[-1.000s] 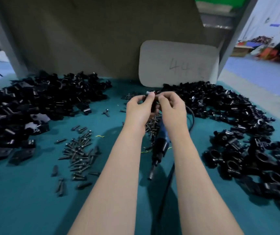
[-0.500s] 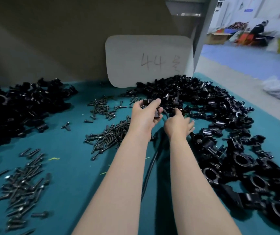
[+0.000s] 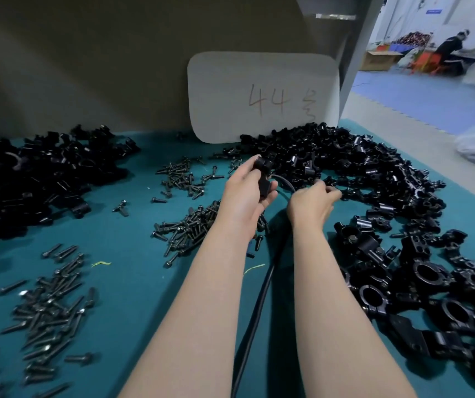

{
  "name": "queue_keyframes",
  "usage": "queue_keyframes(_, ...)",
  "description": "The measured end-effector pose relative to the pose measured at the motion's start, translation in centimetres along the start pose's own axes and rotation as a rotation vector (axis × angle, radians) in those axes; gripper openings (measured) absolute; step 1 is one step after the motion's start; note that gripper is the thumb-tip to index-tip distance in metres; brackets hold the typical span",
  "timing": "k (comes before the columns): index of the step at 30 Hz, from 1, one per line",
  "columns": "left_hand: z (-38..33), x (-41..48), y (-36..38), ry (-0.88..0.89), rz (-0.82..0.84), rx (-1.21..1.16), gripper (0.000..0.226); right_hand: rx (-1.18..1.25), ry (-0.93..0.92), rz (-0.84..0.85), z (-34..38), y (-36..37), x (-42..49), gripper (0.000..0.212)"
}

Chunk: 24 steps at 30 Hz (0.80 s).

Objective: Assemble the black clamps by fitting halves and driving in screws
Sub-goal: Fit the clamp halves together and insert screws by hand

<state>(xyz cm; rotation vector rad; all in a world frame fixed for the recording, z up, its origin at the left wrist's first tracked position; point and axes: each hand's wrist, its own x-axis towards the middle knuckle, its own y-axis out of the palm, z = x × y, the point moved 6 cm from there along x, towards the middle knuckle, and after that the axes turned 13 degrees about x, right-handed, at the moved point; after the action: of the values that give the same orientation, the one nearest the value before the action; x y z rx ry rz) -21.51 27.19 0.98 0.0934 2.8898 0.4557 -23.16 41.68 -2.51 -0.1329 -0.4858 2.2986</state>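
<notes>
My left hand grips a black clamp piece above the teal table, near the middle. My right hand reaches into the big pile of black clamp halves on the right, fingers curled among the parts; whether it holds one I cannot tell. Loose black screws lie in a heap just left of my left wrist. A black cable runs between my forearms and curves up behind the hands.
Another pile of black clamp parts fills the far left. More screws lie near left and further back. Assembled clamps crowd the near right. A white board marked 44 leans on the back wall.
The view swung right. My hands came apart: the left kept the clamp piece, the right moved right into the clamp pile. The blue screwdriver seen earlier is out of sight.
</notes>
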Motion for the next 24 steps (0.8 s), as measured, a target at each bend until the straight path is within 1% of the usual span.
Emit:
queue_keyframes(3,0.0,-0.1,-0.7,0.016,-0.023,0.034,0.034,-0.145,0.086,0.095,-0.4,0.6,-0.3,0.041)
queue_keyframes(6,0.0,0.1,-1.2,0.01,-0.033,0.046,0.039,-0.229,0.121,0.132,-0.6,1.1,-0.4,0.045)
queue_keyframes(9,-0.1,0.3,-1.4,0.0,-0.046,0.061,0.035,-0.273,0.085,0.123,-0.7,1.5,-0.2,0.049)
queue_keyframes(13,-0.2,0.7,-1.5,0.009,-0.05,0.138,0.039,-0.277,0.047,0.067,-0.8,1.4,-0.1,0.048)
queue_keyframes(15,-0.1,0.8,-1.5,0.021,-0.062,0.208,0.038,-0.183,0.023,-0.004,-0.5,1.0,-0.1,0.044)
queue_keyframes(17,0.0,0.9,-1.5,0.046,-0.067,0.248,0.032,-0.003,-0.048,-0.096,0.2,0.1,-0.3,0.041)
queue_keyframes(20,-0.3,0.6,-1.7,0.089,-0.054,0.242,0.01,0.293,-0.191,-0.199,1.4,-1.6,-1.1,0.039)
queue_keyframes(21,-0.6,0.4,-1.9,0.105,-0.052,0.252,0.006,0.406,-0.213,-0.214,2.0,-2.1,-1.5,0.036)
queue_keyframes(23,-0.9,-0.1,-2.7,0.117,-0.087,0.286,0.015,0.598,-0.202,-0.178,3.1,-2.4,-2.7,0.023)
queue_keyframes(24,-1.0,-0.4,-3.4,0.113,-0.117,0.292,0.02,0.663,-0.174,-0.124,3.6,-2.2,-3.2,0.017)
